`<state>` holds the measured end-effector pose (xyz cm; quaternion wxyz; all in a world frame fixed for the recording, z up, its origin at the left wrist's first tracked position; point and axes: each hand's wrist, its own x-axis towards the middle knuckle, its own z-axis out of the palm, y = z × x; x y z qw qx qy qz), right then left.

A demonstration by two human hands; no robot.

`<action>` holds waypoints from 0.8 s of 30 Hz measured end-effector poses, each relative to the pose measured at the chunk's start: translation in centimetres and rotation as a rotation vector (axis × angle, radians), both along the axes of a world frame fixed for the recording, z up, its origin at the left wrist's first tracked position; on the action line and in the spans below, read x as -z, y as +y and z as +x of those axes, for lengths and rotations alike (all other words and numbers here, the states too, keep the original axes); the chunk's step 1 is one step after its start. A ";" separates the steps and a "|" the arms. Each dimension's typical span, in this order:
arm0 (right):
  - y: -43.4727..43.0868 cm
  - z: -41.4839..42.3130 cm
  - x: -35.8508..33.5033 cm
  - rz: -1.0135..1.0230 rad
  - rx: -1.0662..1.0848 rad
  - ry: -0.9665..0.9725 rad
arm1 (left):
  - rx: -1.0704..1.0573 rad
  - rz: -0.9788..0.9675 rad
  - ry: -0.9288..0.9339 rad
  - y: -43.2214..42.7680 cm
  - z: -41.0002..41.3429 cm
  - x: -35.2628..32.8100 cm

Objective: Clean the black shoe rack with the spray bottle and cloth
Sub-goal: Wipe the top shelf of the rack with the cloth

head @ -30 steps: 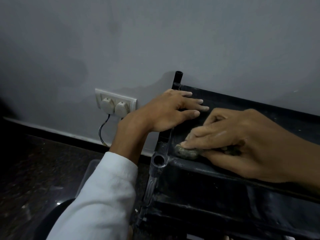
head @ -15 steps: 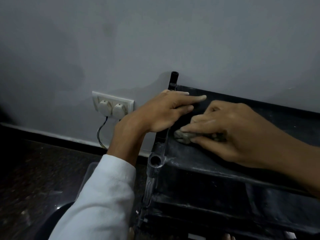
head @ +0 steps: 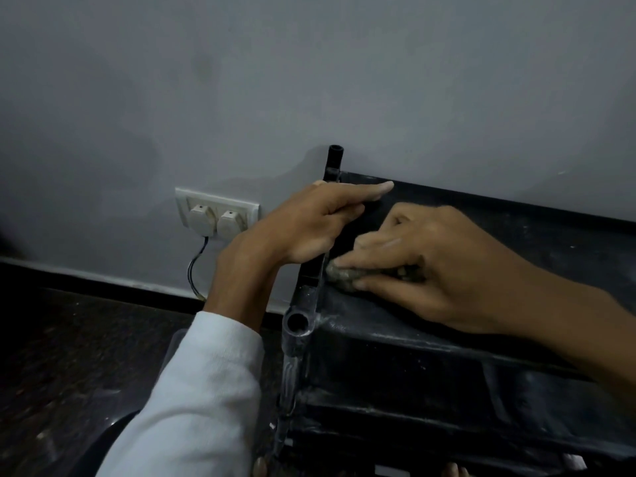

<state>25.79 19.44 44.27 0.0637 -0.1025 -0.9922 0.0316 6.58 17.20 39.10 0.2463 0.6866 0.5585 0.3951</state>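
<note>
The black shoe rack (head: 395,342) stands against the grey wall, its dusty top shelf facing me. My right hand (head: 444,266) presses a small grey-green wadded cloth (head: 344,278) onto the shelf near its left rail, fingers curled over it. My left hand (head: 309,225) lies on the left side rail of the rack, index finger stretched along the back edge, the other fingers curled over the rail. No spray bottle is in view.
A white double wall socket (head: 216,215) with two plugs sits left of the rack, a thin cable (head: 192,270) hanging down to the skirting. The dark speckled floor (head: 69,356) spreads at lower left. An open tube end (head: 296,323) marks the rack's front left corner.
My right hand has slid the cloth from the shelf's front toward the back and left, up against the side rail. My left fingers have curled over the rail, index still straight.
</note>
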 end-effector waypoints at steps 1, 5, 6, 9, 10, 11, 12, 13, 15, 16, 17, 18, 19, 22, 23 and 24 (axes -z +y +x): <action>-0.1 0.5 0.0 -0.047 -0.020 0.007 | -0.004 -0.007 -0.014 0.0 0.0 0.1; 0.5 1.8 -0.6 0.012 0.048 -0.070 | -0.004 -0.033 -0.043 0.2 0.1 0.1; 0.7 1.6 -0.6 0.076 0.088 -0.076 | -0.003 -0.033 -0.030 0.2 0.1 0.1; 1.1 0.2 -0.3 0.195 0.164 -0.057 | -0.001 -0.028 -0.022 0.2 0.0 0.0; 1.0 -0.3 -0.1 0.186 0.156 -0.051 | 0.000 -0.031 -0.035 0.2 -0.1 0.0; 0.9 -0.5 0.1 0.164 0.130 -0.043 | 0.001 -0.035 -0.050 0.1 -0.1 0.0; 0.8 -0.5 0.2 0.134 0.096 -0.035 | 0.001 -0.040 -0.067 0.1 -0.1 0.0; 0.8 -0.1 0.2 0.097 0.063 -0.031 | 0.003 -0.046 -0.086 0.1 -0.1 0.1; 1.0 0.9 -0.1 0.021 0.012 -0.036 | 0.012 -0.051 -0.114 0.1 0.0 0.2; 1.3 1.3 -0.4 0.002 0.000 -0.044 | 0.018 -0.048 -0.111 0.1 0.1 0.2; 1.6 1.5 -0.7 0.004 0.001 -0.056 | 0.021 -0.042 -0.101 0.1 0.1 0.2; 2.1 1.3 -0.9 0.023 0.013 -0.064 | 0.023 -0.034 -0.089 0.1 0.1 0.2; 2.6 1.0 -1.1 0.053 0.030 -0.062 | 0.026 -0.027 -0.079 0.0 0.1 0.2; 3.4 -0.7 -0.9 0.110 0.076 -0.041 | 0.039 -0.025 -0.104 0.0 0.1 0.1; 3.3 -1.0 -0.7 0.104 0.069 -0.026 | 0.035 -0.030 -0.123 0.0 0.0 0.1; 3.1 -1.1 -0.6 0.076 0.049 -0.009 | 0.029 -0.038 -0.137 0.0 0.0 0.1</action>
